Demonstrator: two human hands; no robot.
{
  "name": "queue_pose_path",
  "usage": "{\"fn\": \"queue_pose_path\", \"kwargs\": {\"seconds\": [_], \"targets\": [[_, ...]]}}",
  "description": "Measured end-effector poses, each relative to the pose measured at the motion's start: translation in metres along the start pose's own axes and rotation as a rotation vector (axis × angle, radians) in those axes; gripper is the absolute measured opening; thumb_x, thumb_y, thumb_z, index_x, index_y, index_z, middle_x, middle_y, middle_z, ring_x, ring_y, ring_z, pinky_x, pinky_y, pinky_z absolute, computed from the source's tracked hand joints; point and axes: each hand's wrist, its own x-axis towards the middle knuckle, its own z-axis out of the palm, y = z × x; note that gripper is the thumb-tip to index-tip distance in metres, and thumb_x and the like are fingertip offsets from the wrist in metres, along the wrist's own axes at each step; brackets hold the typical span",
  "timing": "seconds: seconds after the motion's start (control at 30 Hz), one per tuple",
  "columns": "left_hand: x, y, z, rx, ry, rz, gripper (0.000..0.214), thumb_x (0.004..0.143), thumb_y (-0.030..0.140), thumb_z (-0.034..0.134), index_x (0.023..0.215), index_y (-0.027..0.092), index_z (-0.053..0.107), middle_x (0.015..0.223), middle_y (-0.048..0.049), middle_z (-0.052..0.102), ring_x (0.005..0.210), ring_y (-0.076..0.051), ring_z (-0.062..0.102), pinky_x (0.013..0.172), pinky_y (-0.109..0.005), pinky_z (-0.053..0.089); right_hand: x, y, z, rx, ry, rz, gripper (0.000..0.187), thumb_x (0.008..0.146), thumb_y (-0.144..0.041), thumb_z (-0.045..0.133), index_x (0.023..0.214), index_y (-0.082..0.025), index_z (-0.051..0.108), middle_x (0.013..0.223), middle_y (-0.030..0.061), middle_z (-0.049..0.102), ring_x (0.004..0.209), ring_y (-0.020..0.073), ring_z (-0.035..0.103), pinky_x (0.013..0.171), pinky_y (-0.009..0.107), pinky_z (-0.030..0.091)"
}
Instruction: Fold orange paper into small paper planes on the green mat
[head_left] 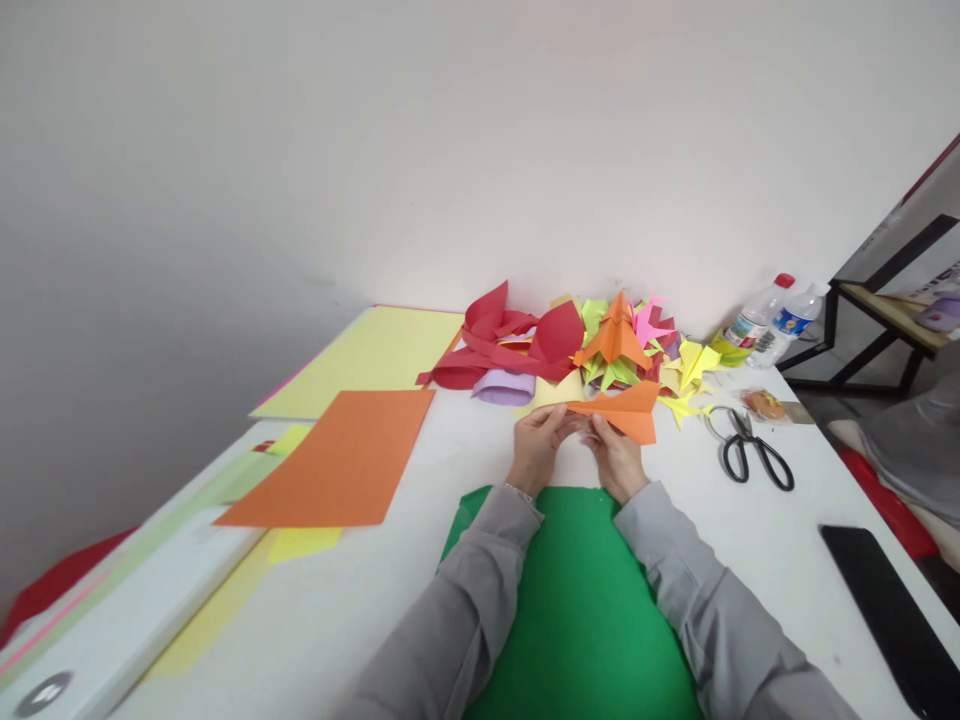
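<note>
An orange paper plane (630, 408) is held between my two hands, its narrow end to the left and its wings to the right. My left hand (537, 448) pinches the narrow end. Fingers of my right hand (616, 455) are closed on the lower edge near the middle. Below my hands and forearms lies a large green sheet (592, 600). Just behind the plane rises a pile of folded paper shapes, with another orange paper plane (615, 335) on top and yellow folded pieces (694, 365) at its right.
Red paper loops (517, 340) lie against the wall. To the left are an orange sheet (345, 455), pale yellow sheets (367, 360) and a long white device (142, 610). Black-handled scissors (754, 455), two bottles (787, 325) and a black phone-like slab (889, 610) are at right. A person's sleeve (919, 440) shows beyond.
</note>
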Motion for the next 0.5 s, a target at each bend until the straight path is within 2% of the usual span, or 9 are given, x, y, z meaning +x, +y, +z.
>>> {"fn": "queue_pose_path", "kwargs": {"seconds": [0.17, 0.5], "targets": [[0.0, -0.0008, -0.0007, 0.029, -0.019, -0.007, 0.029, 0.06, 0.031, 0.083, 0.074, 0.009, 0.07, 0.07, -0.0086, 0.073, 0.069, -0.019, 0.07, 0.07, -0.031, 0.054, 0.0019, -0.0027, -0.0004, 0.035, 0.038, -0.004, 0.027, 0.057, -0.023, 0.085, 0.077, -0.017, 0.068, 0.067, -0.0037, 0.067, 0.056, 0.0078, 0.057, 0.054, 0.02, 0.049], [-0.0008, -0.001, 0.0015, 0.042, -0.072, -0.013, 0.029, 0.061, 0.033, 0.082, 0.076, 0.01, 0.071, 0.07, -0.0087, 0.073, 0.07, -0.018, 0.069, 0.069, -0.03, 0.054, 0.0044, -0.0064, -0.0028, 0.091, 0.034, 0.031, 0.022, 0.06, -0.018, 0.083, 0.072, -0.017, 0.065, 0.061, -0.0054, 0.065, 0.053, 0.0066, 0.056, 0.053, 0.018, 0.05]]}}
